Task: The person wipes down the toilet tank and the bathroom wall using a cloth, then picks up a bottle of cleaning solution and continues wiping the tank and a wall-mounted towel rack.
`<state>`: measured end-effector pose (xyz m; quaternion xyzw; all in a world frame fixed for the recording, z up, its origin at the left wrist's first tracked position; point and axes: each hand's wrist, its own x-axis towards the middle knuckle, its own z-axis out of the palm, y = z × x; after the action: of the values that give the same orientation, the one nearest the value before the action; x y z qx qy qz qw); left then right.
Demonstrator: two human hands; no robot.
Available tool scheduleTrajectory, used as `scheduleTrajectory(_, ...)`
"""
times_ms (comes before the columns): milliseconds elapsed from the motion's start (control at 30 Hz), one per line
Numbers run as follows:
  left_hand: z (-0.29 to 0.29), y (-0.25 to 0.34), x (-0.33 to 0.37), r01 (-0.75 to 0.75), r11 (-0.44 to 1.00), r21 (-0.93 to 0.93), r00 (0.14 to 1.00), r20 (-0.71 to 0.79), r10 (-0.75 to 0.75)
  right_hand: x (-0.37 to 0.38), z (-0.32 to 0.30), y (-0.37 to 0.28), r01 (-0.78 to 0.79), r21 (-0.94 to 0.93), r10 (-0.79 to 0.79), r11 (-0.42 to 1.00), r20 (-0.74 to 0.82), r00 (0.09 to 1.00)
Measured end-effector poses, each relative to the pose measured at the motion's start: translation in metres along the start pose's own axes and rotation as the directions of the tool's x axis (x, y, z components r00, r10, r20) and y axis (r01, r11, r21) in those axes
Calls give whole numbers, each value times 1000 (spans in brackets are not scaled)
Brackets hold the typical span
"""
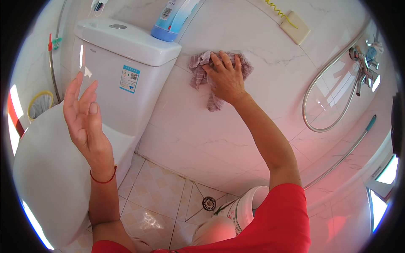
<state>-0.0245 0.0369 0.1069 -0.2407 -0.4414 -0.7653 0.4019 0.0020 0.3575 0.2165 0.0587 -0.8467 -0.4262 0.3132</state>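
The crumpled, mauve woven cloth (199, 72) hung bunched toward twelve o'clock against the glossy, grey-veined white tiled wall (190, 130). My right hand (228, 80) held it there, fingers spread, slightly bent; my left hand (87, 120), open and empty, hovered at nine o'clock.

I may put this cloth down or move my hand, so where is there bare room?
The cistern lid is bare between its flush button and the blue bottle. Floor tiles lie bare between the toilet and round drain. Your right hand could pass along the wall between cloth and shower hose. It is crowded by the bucket, partly behind your red sleeve.
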Motion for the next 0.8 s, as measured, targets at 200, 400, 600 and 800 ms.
scheduleTrajectory(200, -3, 0, 1, 21, 998, 51, 1000, 12, -22, 22, -32, 98, -297, -59, 264, 953, -322, 909)
scheduleTrajectory(400, 1, -3, -3, -29, 998, 58, 999, 41, 26, 53, -15, 90, -636, -3, 533, 772, -542, 650)
scheduleTrajectory(600, 6, -18, -8, 308, 951, 35, 901, 312, -303, 24, 22, -35, -266, 162, 293, 950, -178, 939)
scheduleTrajectory(800, 25, -49, -62, 276, 875, 397, 406, 777, -480, -47, 24, -104, -762, 628, 422, -157, 740, 523)
